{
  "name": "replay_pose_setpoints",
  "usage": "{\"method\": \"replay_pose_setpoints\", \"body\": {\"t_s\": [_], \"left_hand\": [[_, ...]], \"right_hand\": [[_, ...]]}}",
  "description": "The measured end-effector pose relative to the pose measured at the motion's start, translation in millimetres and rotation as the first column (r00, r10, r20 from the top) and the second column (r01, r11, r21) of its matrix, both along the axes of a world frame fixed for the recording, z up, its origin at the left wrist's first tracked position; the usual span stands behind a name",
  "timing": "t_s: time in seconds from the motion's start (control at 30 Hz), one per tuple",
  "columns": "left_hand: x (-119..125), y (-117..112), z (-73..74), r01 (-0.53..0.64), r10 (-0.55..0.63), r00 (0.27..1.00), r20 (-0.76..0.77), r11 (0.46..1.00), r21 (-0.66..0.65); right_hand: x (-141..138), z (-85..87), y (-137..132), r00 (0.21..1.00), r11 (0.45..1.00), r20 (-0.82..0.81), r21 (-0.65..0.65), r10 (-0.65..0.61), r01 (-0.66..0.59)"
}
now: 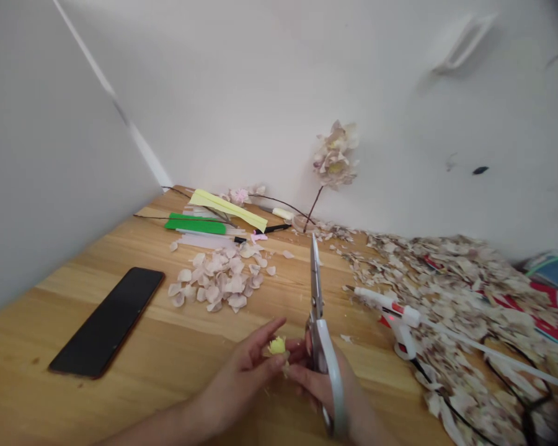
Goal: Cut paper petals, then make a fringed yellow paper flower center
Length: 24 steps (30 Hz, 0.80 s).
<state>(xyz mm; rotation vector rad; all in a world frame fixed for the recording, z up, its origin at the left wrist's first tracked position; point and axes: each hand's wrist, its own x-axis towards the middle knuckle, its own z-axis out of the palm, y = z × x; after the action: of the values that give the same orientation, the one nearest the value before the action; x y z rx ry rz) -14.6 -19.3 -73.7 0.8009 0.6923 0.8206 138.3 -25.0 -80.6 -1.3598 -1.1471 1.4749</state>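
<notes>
Near the front of the wooden table, my left hand [242, 371] pinches a small yellow paper flower centre [276, 345] between thumb and fingers. My right hand [323, 378] has scissors [317, 297] hooked on it, their blades together and pointing away from me. Its fingertips meet the left ones just below the yellow piece, where a small pale scrap shows. Whether the right fingertips grip that scrap too, I cannot tell. Beyond both hands lies a pile of pale pink petals [223, 279].
A black phone [109, 322] lies at left. To the right, a white glue gun [390, 310] rests beside a broad heap of petal scraps [465, 297]. Yellow paper [227, 209], green paper [195, 223] and a black pen [274, 228] lie behind. A finished flower [335, 158] leans against the wall.
</notes>
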Motion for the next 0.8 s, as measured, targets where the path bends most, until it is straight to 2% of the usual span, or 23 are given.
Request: {"method": "replay_pose_setpoints", "body": {"t_s": [0.23,0.33,0.43,0.5,0.57,0.63,0.7,0.8], "left_hand": [[-6,17,-0.8,-0.111,0.107,0.992,-0.074,0.993,-0.050],[-12,25,3.1,-0.207,0.197,0.971,-0.133,0.976,-0.061],[-15,26,6.8,-0.406,0.410,0.876,-0.255,0.911,0.070],[-14,23,7.3,-0.441,0.497,0.805,-0.324,0.867,0.233],[-10,16,7.2,-0.311,0.444,0.815,-0.372,0.877,0.365],[-6,9,8.0,-0.111,0.295,0.871,-0.394,0.898,0.427],[-3,5,10.0,0.043,0.146,0.912,-0.383,0.895,0.443],[-1,3,12.9,0.141,-0.010,0.953,-0.303,0.899,0.415]], "right_hand": [[2,11.5,6,0.999,1.000,-0.052,-0.028,-0.005,0.004],[3,11.9,6,0.998,0.999,-0.061,-0.044,-0.034,0.031],[4,8.9,7,0.995,0.996,-0.075,-0.058,-0.065,0.060],[5,5.7,8,0.992,0.994,-0.091,-0.068,-0.090,0.084],[5,2.8,8,0.987,0.991,-0.111,-0.078,-0.117,0.109],[4,1.8,8,0.981,0.988,-0.140,-0.085,-0.137,0.126],[3,3.0,8,0.975,0.989,-0.178,-0.089,-0.134,0.120],[0,7.3,7,0.966,0.993,-0.243,-0.101,-0.086,0.063]]}}
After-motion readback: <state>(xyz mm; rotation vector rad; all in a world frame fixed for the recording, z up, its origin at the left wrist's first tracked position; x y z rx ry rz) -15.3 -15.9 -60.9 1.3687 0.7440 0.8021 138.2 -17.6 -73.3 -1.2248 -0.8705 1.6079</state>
